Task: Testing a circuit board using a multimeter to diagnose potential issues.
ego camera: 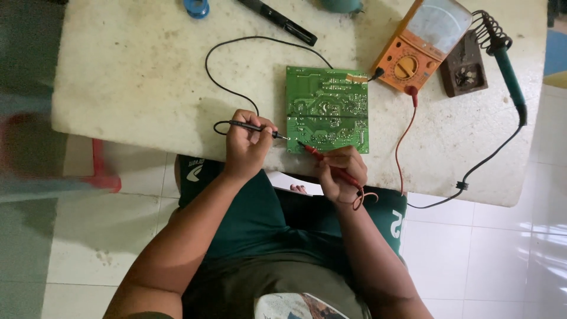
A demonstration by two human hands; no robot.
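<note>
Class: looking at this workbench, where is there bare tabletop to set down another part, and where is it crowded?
Free: the wide left stretch of the table, left of the black lead. Crowded: the right end, with board, meter and soldering iron.

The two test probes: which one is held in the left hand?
The black probe, with the black lead, is in the left hand. The red probe is in the right hand, its tip on the green circuit board.
</note>
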